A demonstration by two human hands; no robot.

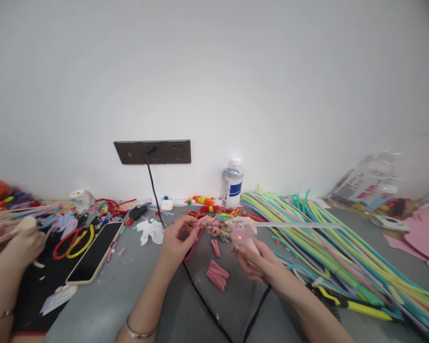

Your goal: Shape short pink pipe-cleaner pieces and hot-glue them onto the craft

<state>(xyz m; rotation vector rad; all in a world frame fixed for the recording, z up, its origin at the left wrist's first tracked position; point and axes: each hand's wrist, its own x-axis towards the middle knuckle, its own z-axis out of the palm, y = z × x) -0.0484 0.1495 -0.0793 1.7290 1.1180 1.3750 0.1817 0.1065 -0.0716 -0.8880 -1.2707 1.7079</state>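
Observation:
My right hand (253,259) is wrapped round the grip of a pink hot glue gun (243,229), whose small orange light is lit. A long whitish glue stick (300,225) juts from its back to the right. The gun's nozzle end points left toward my left hand (180,237), which pinches a small pink fuzzy piece (201,221) between thumb and fingers. Colourful bits by the nozzle blur together, so I cannot tell if they touch it. Below, on the grey table, lie several folded pink fuzzy pieces (217,275) and a single one (215,247).
Bundled pastel pipe cleaners (329,243) cover the right side, with yellow-handled pliers (368,308) beside them. A white-capped bottle (233,183) stands by the wall. Left lie a phone (96,252), scissors (80,242) and crumpled tissue (150,232). A black cord (203,297) crosses the table. Another person's hands (17,243) work far left.

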